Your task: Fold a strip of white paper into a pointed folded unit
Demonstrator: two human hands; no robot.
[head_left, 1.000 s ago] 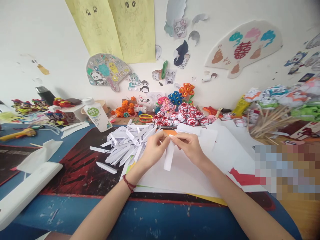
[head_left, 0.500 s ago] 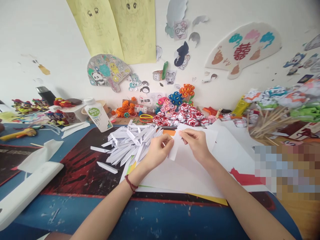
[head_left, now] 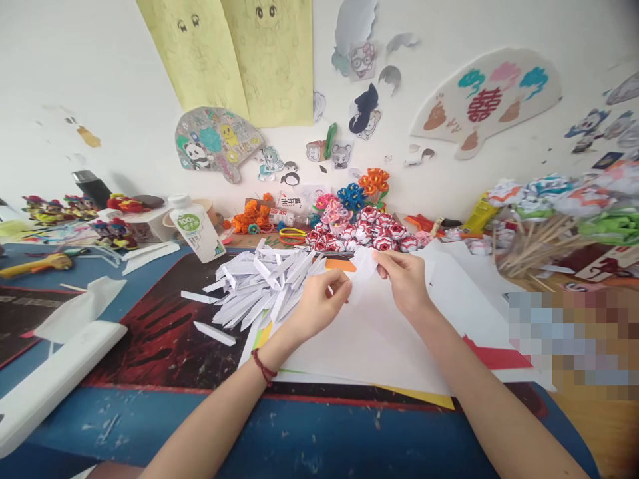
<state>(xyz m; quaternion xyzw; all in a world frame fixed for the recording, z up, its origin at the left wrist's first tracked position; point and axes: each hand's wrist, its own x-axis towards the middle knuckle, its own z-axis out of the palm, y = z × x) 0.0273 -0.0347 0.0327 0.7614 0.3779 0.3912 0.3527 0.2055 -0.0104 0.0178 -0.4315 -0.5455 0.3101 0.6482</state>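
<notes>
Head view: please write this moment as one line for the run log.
left hand: pinches paper strip | right hand: pinches same strip | left of hands: pile of folded strips | under: white sheets

Just one head-worn cam here, looking forward and down across the bench (head_left: pixel 309 426) toward the decorated wall (head_left: pixel 100 80), pretty close over the hands.
</notes>
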